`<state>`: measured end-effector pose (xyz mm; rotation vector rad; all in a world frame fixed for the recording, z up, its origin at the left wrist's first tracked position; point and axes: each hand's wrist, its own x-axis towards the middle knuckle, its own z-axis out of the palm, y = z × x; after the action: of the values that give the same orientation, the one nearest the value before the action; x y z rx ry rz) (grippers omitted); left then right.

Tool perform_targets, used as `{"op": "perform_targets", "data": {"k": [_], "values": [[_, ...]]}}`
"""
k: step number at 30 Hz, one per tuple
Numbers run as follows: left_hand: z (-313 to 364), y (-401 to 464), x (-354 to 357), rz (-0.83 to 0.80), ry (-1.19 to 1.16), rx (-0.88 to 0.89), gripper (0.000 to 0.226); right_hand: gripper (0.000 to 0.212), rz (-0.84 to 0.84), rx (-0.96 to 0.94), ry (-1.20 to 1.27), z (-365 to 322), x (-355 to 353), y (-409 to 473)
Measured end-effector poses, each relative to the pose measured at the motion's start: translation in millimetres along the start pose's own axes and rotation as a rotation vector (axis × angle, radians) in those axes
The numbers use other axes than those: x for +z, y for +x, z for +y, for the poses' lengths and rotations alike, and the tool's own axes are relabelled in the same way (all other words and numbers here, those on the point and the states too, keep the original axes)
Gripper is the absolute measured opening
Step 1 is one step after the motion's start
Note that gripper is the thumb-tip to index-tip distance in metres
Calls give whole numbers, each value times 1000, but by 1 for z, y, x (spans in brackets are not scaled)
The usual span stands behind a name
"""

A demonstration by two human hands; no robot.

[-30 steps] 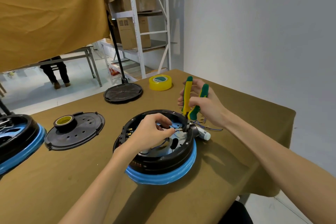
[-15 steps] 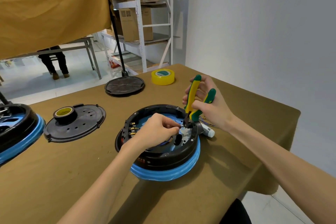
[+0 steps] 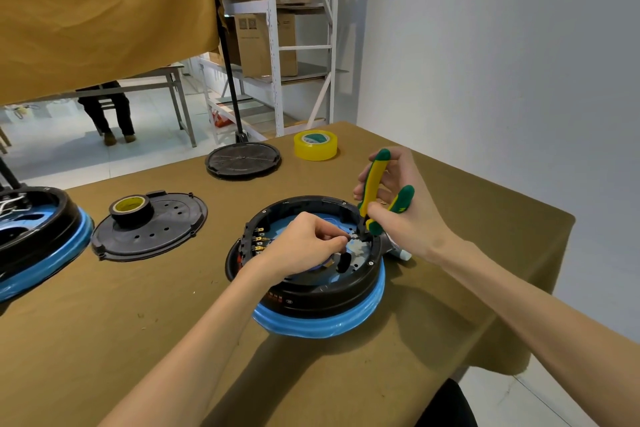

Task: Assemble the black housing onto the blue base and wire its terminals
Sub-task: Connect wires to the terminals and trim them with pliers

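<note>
The round black housing (image 3: 318, 291) sits on the blue base (image 3: 322, 324) in the middle of the table. Brass terminals (image 3: 259, 239) line its left inner wall. Inside the ring, my left hand (image 3: 304, 246) pinches a small wire end near the right inner wall. My right hand (image 3: 405, 215) grips yellow-and-green pliers (image 3: 375, 194), handles up, jaws down at that same spot by the housing's right rim. A white tube-like part (image 3: 401, 253) lies just outside the rim under my right wrist.
A black lid (image 3: 162, 236) with a black tape roll (image 3: 131, 210) on it lies to the left. A second housing on a blue base (image 3: 41, 253) sits at the far left edge. Behind are a black round cover (image 3: 242, 159) and a yellow tape roll (image 3: 315, 146).
My right hand has tilted the pliers slightly, keeping the jaws at the right rim. My left hand stays inside the housing, pinching at the same place. The view has shifted a little.
</note>
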<state>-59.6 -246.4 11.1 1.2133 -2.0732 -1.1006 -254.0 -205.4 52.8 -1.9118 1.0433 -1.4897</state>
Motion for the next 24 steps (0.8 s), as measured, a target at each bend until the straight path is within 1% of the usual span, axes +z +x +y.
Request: {"op": "perform_targets", "data": {"k": [9,13,24], "values": [[0,2,-2,-18,-23,-41,20,44,42,-84,-23,-1,-2,-8],[2,0,-3,-18,-20,-38,21,39,36,-74,-32,-2,-4,-1],[2,0,-3,-34,-32,-50,19,39,-6,-95,-38,-9,5,9]]}}
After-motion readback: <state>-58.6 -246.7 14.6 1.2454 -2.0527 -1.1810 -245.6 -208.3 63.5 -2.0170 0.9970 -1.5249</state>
